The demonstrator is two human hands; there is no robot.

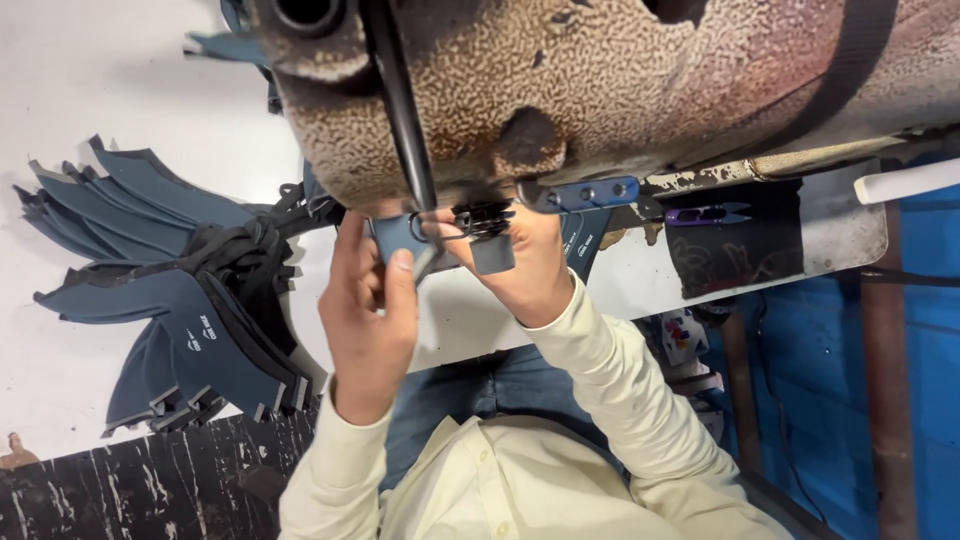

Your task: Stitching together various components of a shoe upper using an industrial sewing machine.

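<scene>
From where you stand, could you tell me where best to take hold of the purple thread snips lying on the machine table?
Probably pinch the purple thread snips across the looped handle end, on the side toward the hands. They lie flat on a dark mat, points facing away, nothing crowding them, so come down from above.

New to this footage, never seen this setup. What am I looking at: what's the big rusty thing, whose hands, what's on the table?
There is one picture, from a camera worn on the person's head, looking down at their own hands, so the person's cream shirt fills the bottom edge. The big mottled, rust-coloured body across the top looks like an old industrial sewing machine seen from above; its working end is hidden behind the hands. The left hand and right hand meet under it, both pinching a small blue-grey cut piece, probably shoe-upper material. On the white table, to the left, lies a fanned stack of similar dark blue pieces. To the right, purple thread snips rest on a dark pad.
</scene>
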